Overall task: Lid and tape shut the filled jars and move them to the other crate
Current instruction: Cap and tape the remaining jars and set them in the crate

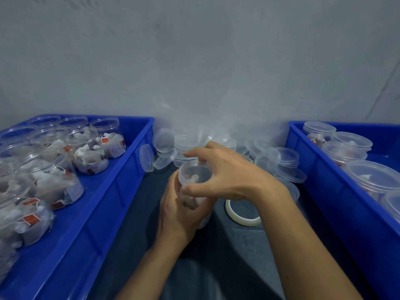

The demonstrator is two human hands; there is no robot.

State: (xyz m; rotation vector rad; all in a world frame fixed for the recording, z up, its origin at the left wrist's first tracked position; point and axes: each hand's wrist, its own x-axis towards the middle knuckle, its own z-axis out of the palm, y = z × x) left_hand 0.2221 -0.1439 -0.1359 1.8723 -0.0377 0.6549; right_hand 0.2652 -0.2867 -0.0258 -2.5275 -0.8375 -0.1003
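A clear plastic jar (202,217) filled with white packets sits between the two crates, and my left hand (176,211) grips its body from the left. On top of it is a clear lid (194,172), which my right hand (225,172) holds by the rim with curled fingers and thumb. A roll of clear tape (242,215) lies on the dark cloth just right of the jar, partly under my right wrist. The left blue crate (121,182) holds several filled, unlidded jars. The right blue crate (320,187) holds several lidded jars.
A pile of loose clear lids (279,159) lies against the grey wall between the crates, behind my hands. Dark cloth (216,267) covers the surface in the middle, reaching toward me.
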